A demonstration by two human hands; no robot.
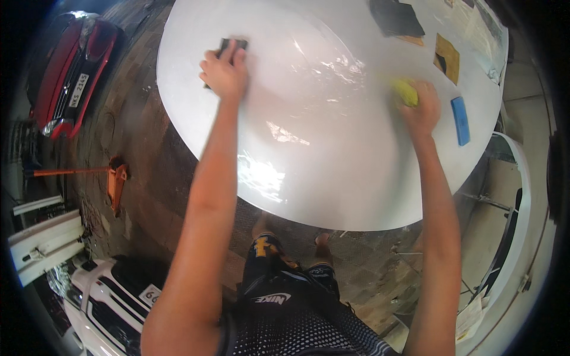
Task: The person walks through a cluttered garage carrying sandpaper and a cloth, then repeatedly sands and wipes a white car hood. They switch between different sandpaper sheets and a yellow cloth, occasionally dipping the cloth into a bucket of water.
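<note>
A large white glossy panel (332,154) with wet streaks fills the upper middle of the head view. My left hand (224,72) grips a dark block (234,44) lying on the panel's left part, with my fingers closed over it. On the right part, my right hand (423,107) holds a bright yellow sponge or cloth (405,90), slightly blurred, against or just over the surface. A blue bar (460,121) lies just right of that hand. Dark sheets (395,16) and a tan folded sheet (446,56) lie at the back right of the panel.
An orange floor jack (116,181) stands left of the panel, with a red car bumper (74,71) beyond it. A white car front (107,302) and white parts (44,243) are at lower left. A white curved part (513,172) is at the right.
</note>
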